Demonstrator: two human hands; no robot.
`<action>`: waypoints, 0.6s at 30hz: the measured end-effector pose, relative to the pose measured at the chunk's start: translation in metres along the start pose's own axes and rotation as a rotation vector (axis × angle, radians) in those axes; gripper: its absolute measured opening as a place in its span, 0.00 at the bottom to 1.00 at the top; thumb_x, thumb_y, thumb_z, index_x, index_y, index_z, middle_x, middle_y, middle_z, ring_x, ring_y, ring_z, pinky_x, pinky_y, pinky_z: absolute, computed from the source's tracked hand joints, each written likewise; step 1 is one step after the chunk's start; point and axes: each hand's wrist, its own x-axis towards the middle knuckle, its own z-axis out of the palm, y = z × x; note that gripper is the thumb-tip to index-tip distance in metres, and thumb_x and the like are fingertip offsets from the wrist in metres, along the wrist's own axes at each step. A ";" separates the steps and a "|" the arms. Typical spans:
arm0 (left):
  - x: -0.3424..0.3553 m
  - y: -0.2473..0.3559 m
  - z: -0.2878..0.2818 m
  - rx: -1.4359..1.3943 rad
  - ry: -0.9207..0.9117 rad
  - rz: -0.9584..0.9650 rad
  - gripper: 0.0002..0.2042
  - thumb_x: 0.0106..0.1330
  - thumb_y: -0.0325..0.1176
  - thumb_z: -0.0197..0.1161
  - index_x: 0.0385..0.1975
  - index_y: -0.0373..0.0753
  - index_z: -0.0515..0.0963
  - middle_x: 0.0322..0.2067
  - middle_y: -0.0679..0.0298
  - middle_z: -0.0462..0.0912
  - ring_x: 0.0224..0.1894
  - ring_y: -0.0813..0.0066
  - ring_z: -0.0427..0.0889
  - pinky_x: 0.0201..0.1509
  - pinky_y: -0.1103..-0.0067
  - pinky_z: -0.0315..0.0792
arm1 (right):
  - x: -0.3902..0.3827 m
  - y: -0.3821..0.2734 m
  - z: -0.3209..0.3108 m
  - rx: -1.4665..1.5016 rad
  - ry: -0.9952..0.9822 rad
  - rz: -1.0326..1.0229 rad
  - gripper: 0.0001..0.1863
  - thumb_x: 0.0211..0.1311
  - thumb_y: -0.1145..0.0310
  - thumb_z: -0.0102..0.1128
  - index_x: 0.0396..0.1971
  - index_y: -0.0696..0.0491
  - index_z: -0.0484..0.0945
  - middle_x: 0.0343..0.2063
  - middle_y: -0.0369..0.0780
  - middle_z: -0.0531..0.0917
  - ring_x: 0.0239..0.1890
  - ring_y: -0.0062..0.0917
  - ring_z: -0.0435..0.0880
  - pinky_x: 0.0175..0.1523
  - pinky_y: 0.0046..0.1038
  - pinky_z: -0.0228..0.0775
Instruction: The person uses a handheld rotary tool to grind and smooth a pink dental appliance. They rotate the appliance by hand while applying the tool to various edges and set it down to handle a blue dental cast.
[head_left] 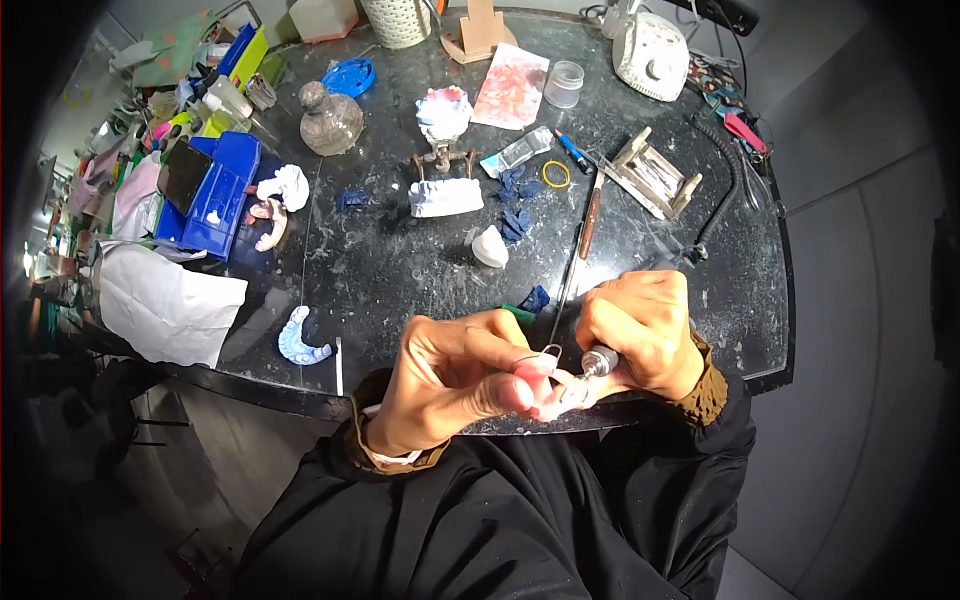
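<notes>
Near the table's front edge my left hand [455, 375] is closed around a small pink denture piece [541, 384] with a bent wire loop [553, 349] standing up from it. My right hand [645, 330] grips a metal rotary handpiece [599, 361], its tip turned toward the pink piece. Whether the tip touches the piece I cannot tell, since the fingers of both hands crowd together there. Beyond the hands, plaster dental casts on a metal articulator [446, 197] stand on the black table. A white plaster lump [489, 247] sits closer to me.
A wood-handled tool [591, 218] lies beyond my right hand, near a wooden rack [653, 175]. Dark corded cable [737, 190] curves at the right. To the left are a blue dental cast [299, 338], white paper [165, 305] and a blue bin [222, 195]. A white control unit [651, 58] stands at the back.
</notes>
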 end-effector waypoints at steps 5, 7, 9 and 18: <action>0.002 -0.001 -0.005 0.069 0.010 0.035 0.07 0.54 0.21 0.67 0.33 0.29 0.81 0.27 0.58 0.79 0.29 0.78 0.77 0.33 0.83 0.71 | 0.002 -0.003 0.003 -0.069 -0.013 0.036 0.24 0.37 0.46 0.67 0.16 0.49 0.65 0.11 0.32 0.64 0.12 0.23 0.70 0.17 0.25 0.60; 0.002 -0.002 -0.005 0.085 0.013 0.047 0.07 0.54 0.21 0.67 0.32 0.29 0.81 0.27 0.57 0.79 0.29 0.78 0.77 0.33 0.83 0.71 | 0.001 -0.003 0.005 -0.085 -0.019 0.040 0.25 0.37 0.46 0.66 0.16 0.49 0.64 0.11 0.33 0.63 0.11 0.23 0.69 0.16 0.25 0.60; 0.004 -0.002 -0.006 0.075 0.036 0.053 0.07 0.54 0.20 0.66 0.32 0.29 0.81 0.27 0.57 0.79 0.29 0.78 0.77 0.33 0.84 0.71 | -0.002 -0.002 0.007 -0.098 -0.029 0.025 0.24 0.39 0.46 0.65 0.15 0.49 0.63 0.11 0.32 0.63 0.12 0.22 0.69 0.16 0.26 0.60; 0.003 -0.004 -0.010 0.011 0.048 0.009 0.06 0.55 0.21 0.65 0.33 0.28 0.80 0.26 0.57 0.79 0.28 0.79 0.77 0.32 0.84 0.71 | 0.000 -0.003 0.010 -0.138 -0.018 -0.061 0.21 0.36 0.50 0.65 0.15 0.49 0.65 0.12 0.31 0.65 0.12 0.19 0.70 0.16 0.23 0.61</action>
